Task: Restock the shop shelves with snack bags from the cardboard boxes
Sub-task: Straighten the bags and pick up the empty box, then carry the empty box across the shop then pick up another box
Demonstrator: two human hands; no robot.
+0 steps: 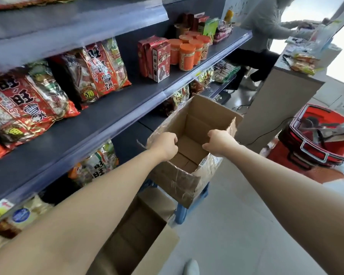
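Box [199, 120] top open w/ room inside, shelf edge [107, 124] tight on L, counter [276, 108] behind, baskets [316, 139] R

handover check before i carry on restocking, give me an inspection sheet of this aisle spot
surface: grey shelf holds red snack bags and orange jars
job's things: open cardboard box, no bags visible inside; second box lower down, also open
clutter: red baskets stacked on the floor; blue stand under the cardboard box
grips: left hand and right hand each curl over the box rim
cables: black cable on the floor by the counter
surroundings: seated person at the counter
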